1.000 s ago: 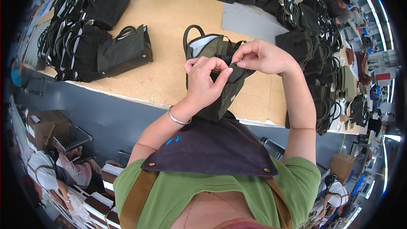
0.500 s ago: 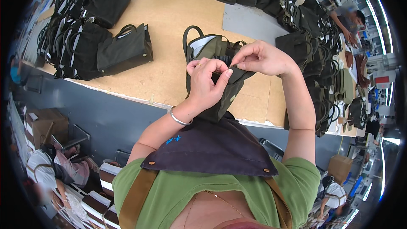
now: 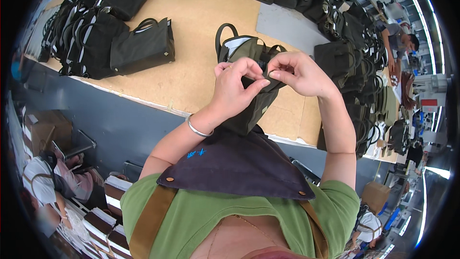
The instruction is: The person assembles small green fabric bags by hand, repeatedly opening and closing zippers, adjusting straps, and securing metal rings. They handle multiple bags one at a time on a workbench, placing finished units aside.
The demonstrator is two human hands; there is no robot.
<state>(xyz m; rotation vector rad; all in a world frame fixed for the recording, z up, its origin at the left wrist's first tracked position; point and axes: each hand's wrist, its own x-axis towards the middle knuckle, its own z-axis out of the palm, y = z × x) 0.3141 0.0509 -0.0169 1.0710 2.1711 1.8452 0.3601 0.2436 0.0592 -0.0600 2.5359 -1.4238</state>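
A dark olive fabric handbag (image 3: 243, 121) stands at the near edge of the table, leaning toward my apron. One dark loop handle and a pale lining show at its top. My left hand (image 3: 237, 88) is closed at the bag's upper edge, thumb and fingers pinching the fabric. Close beside it, my right hand (image 3: 299, 74) pinches the same edge between thumb and forefinger. Whether something small sits between the fingertips is too fine to make out. My hands hide much of the bag's opening.
The tan tabletop (image 3: 196, 33) carries a standing black handbag (image 3: 143, 48) at left, beside crowded dark bags (image 3: 91, 43). More bags (image 3: 335, 60) line the right and far sides. A grey sheet (image 3: 282, 26) lies beyond my bag. A co-worker (image 3: 397, 43) stands at far right.
The whole view has shifted slightly. My right fingertips have moved a little along the bag's edge, while my left hand keeps nearly the same grip.
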